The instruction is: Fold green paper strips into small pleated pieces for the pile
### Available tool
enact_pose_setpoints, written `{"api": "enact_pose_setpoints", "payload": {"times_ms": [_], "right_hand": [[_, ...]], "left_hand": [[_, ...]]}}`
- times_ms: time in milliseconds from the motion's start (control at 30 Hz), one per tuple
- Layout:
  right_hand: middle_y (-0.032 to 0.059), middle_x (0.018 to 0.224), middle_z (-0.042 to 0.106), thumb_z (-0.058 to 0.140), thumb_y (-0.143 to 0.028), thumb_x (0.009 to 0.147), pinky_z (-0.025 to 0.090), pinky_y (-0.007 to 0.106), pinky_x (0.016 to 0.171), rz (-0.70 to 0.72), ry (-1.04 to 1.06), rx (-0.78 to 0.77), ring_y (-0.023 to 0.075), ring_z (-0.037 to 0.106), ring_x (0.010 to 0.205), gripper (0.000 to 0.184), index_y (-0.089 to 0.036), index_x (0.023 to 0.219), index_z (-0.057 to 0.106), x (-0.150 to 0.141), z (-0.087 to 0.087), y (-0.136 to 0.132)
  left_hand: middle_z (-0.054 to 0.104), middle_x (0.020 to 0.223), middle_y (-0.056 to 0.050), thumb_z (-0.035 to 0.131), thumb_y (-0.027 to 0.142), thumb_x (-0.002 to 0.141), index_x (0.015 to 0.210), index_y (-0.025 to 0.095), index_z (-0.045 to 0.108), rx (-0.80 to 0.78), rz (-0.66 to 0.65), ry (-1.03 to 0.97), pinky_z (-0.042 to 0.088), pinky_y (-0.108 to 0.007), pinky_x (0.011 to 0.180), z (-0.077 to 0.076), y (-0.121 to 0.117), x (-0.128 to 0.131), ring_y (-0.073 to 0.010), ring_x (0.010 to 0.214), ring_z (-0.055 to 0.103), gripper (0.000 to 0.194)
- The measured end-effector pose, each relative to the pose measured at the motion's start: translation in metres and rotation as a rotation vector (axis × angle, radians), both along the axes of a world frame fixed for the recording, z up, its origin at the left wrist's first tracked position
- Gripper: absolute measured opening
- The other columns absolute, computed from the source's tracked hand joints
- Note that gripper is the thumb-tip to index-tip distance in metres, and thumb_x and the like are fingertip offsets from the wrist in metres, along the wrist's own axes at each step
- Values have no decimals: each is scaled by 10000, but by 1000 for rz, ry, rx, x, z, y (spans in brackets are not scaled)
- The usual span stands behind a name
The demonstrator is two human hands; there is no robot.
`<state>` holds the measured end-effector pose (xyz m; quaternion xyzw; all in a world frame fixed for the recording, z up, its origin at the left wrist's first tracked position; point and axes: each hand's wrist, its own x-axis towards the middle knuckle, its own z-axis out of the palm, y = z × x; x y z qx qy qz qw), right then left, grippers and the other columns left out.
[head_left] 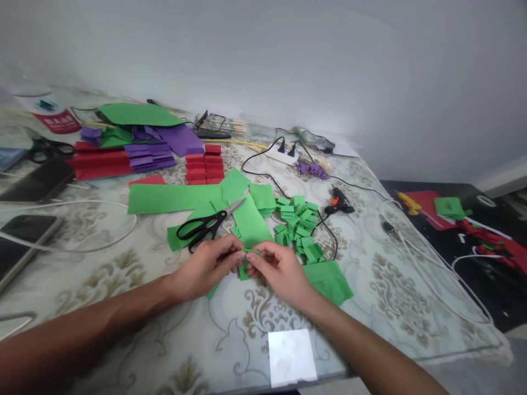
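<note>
Between my two hands is a small folded strip of green paper [250, 250], pinched at both ends. My left hand [212, 263] grips its left end with thumb and forefinger, while my right hand [282, 269] grips the right end. Just beyond my left hand lie black-handled scissors [208, 222], blades apart, on green paper. A long green paper piece [252, 216] stretches away behind my fingers. To the right of it sits a heap of small folded green pieces [298, 222]. A larger green sheet [329, 281] lies partly behind my right wrist.
A black glue gun [340, 202] and a white power strip [282, 154] with trailing cords lie at the right and back. Red folded paper [205, 164], purple folded paper [150, 156] and phones [24, 241] occupy the left. A white square [292, 356] is near the front edge.
</note>
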<state>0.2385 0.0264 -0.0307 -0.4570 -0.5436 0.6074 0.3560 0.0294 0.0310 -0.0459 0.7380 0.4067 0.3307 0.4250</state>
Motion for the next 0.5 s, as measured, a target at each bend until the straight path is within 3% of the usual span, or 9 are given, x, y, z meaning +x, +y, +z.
{"api": "enact_pose_setpoints", "payload": {"times_ms": [233,500], "right_hand": [[16,721,744,765,-532,874,578,257,609,18,-16,-21,157,712,641,349,-190,846,700,0,2,0],[10,732,733,728,-433,917,551,247,605,44,-28,8,161,708,673,246,-195,893,676,0,-3,-4]], "left_hand": [[656,683,20,505,299,1055,908,199,578,-22,22,-56,496,-213,565,0,-1,1,-129,595,633,192],[634,711,9,513,376,1057,895,177,615,-24,-20,6,461,-229,584,7,1,0,-135,639,596,276]]}}
